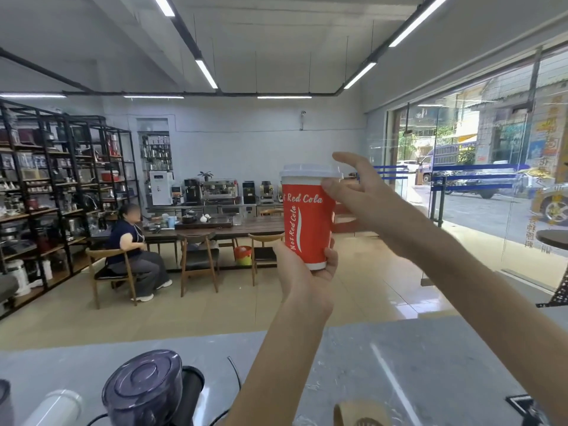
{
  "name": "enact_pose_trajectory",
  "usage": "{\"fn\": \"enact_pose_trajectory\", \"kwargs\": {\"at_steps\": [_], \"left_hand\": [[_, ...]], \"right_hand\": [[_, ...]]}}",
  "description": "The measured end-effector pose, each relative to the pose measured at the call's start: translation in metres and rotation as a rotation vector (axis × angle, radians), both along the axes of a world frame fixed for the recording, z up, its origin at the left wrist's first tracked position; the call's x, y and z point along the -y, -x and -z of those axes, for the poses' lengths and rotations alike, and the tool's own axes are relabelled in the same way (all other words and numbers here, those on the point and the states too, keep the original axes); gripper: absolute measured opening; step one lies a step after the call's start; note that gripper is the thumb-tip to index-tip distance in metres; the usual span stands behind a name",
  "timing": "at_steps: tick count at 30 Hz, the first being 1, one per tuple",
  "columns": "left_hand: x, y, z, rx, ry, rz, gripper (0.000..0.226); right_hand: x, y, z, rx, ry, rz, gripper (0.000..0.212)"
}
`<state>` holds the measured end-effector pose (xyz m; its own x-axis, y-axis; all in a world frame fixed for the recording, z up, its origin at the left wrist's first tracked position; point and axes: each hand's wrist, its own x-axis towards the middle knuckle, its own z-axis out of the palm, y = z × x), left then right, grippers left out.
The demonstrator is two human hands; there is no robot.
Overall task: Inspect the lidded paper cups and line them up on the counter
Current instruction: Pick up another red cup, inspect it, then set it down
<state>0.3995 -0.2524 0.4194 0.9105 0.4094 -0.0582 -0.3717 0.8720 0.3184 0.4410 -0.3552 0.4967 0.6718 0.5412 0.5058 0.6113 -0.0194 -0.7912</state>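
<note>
A red paper cup (307,222) with white lettering and a white plastic lid (310,171) is held up at chest height, well above the grey counter (399,364). My left hand (302,272) grips the cup from below, fingers curled round its base. My right hand (359,192) is beside the top of the cup with fingers spread; its thumb touches the cup just under the lid rim. No other lidded cups are in view.
On the counter's near left stand a grinder with a dark domed lid (144,385) and a white cylinder (58,407). A brown paper piece (359,413) lies at the bottom edge. Beyond the counter a person (132,247) sits at a long table.
</note>
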Motion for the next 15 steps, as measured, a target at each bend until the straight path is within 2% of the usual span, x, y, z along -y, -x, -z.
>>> {"fn": "enact_pose_trajectory", "kwargs": {"at_steps": [4, 8, 11, 15], "left_hand": [[0.020, -0.003, 0.008, -0.040, 0.012, -0.176, 0.038], [0.030, -0.005, 0.012, -0.086, -0.083, -0.348, 0.031], [0.032, 0.000, 0.013, -0.074, -0.105, -0.367, 0.032], [0.023, 0.007, 0.010, -0.094, -0.137, -0.233, 0.042]], "right_hand": [[-0.018, 0.009, 0.012, 0.042, -0.103, 0.149, 0.063], [-0.031, 0.015, 0.025, 0.167, -0.011, 0.255, 0.098], [-0.036, 0.014, 0.032, 0.259, -0.046, 0.305, 0.094], [-0.026, 0.015, 0.032, 0.300, -0.135, 0.272, 0.088]]}}
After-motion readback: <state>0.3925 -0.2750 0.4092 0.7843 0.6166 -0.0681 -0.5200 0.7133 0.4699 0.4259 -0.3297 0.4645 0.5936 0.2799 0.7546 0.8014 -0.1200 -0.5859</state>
